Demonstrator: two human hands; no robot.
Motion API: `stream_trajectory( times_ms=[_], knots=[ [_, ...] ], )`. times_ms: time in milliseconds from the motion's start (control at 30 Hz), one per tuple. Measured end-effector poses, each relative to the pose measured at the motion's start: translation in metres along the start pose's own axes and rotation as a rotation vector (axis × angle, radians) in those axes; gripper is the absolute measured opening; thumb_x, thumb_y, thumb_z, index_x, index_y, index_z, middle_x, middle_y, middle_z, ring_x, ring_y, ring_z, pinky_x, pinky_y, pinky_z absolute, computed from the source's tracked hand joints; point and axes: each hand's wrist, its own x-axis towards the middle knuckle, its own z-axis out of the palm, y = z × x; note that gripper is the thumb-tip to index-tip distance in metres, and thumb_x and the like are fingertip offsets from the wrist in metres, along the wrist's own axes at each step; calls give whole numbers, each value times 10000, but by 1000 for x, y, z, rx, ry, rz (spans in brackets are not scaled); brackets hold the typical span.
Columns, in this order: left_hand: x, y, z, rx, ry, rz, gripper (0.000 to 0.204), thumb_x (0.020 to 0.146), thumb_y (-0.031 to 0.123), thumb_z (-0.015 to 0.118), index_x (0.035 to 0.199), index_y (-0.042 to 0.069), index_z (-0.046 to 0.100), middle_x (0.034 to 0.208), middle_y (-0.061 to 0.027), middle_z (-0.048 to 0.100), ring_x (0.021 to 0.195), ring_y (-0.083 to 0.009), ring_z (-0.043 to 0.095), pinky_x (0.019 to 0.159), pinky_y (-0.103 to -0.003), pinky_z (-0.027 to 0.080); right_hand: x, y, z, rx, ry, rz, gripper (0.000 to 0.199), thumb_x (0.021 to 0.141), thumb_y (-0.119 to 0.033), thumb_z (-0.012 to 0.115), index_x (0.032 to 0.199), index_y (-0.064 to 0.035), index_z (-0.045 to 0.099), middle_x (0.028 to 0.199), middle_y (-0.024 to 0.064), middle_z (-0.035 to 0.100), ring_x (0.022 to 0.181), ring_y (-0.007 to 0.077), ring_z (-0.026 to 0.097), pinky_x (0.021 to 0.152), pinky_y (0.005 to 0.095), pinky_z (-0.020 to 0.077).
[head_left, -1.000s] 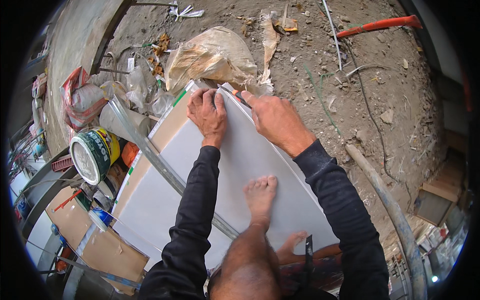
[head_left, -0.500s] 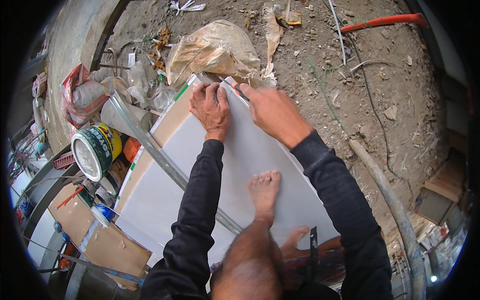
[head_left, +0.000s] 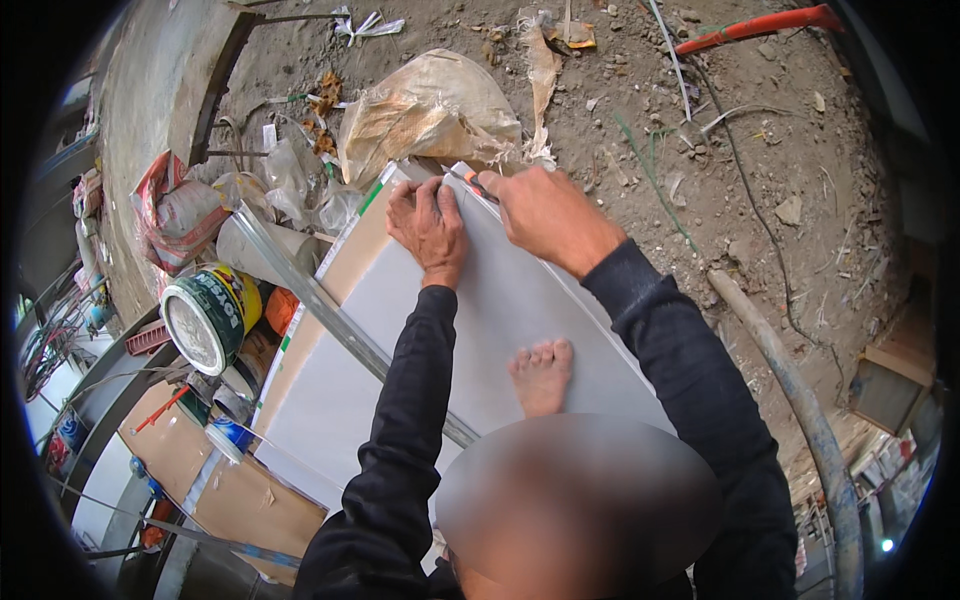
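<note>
Right hand [head_left: 548, 215] gripped an orange-and-black knife [head_left: 474, 181], slanting, tip far-leftward, at the white flat board's [head_left: 505, 295] far edge; left hand [head_left: 430, 232] lay there bent-fingered.

A row of large pale capital letters [head_left: 234, 318] stood on the green part of the yellow-and-green bucket [head_left: 212, 322], left of the left hand [head_left: 427, 228]. Any print on the red-and-white sack [head_left: 185, 220], straight left of that hand, was too blurred to read.
</note>
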Motion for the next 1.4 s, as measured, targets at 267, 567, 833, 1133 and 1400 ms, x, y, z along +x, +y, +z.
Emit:
stream_trajectory(
  times_ms=[267, 567, 833, 1133, 1400],
  knots=[
    [-1, -2, -1, -8, -38, -9, 264, 932, 317, 606, 1085, 119, 692, 1115, -94, 530, 1110, -294, 485, 986, -464, 318, -36, 5, -3, -18, -20, 56, 391, 869, -68, 541, 1256, -70, 593, 822, 215, 673, 774, 411, 673, 679, 491, 546],
    [2, -2, -1, 44, -74, 27, 324, 944, 349, 578, 1114, 90, 672, 1175, -96, 538, 1155, -310, 465, 1020, -475, 302, -57, 11, 0, 36, 16, 80, 423, 885, -103, 557, 1308, -116, 576, 844, 171, 665, 773, 394, 681, 690, 487, 555],
    [0, -13, -2, -41, -120, 75, 339, 950, 347, 585, 1154, 87, 662, 1198, -118, 536, 1176, -314, 455, 1026, -453, 323, -22, 14, 31, 47, 64, 66, 344, 942, -119, 508, 1269, -112, 614, 851, 195, 681, 802, 408, 687, 709, 496, 552],
    [65, -16, 8, 334, -445, 523, 297, 970, 374, 536, 1087, 163, 709, 1179, -36, 625, 1173, -303, 502, 981, -595, 283, -63, 14, 10, -28, 20, 42, 398, 872, -57, 555, 1265, -95, 611, 812, 222, 680, 760, 409, 685, 679, 511, 548],
    [68, -27, 28, 174, -475, 358, 409, 1004, 450, 461, 1034, 147, 734, 1178, -22, 634, 1212, -262, 498, 1058, -633, 169, -65, -1, 33, -37, 65, 118, 408, 920, -69, 522, 1324, -100, 571, 787, 203, 666, 737, 389, 687, 677, 474, 568]
  ],
)
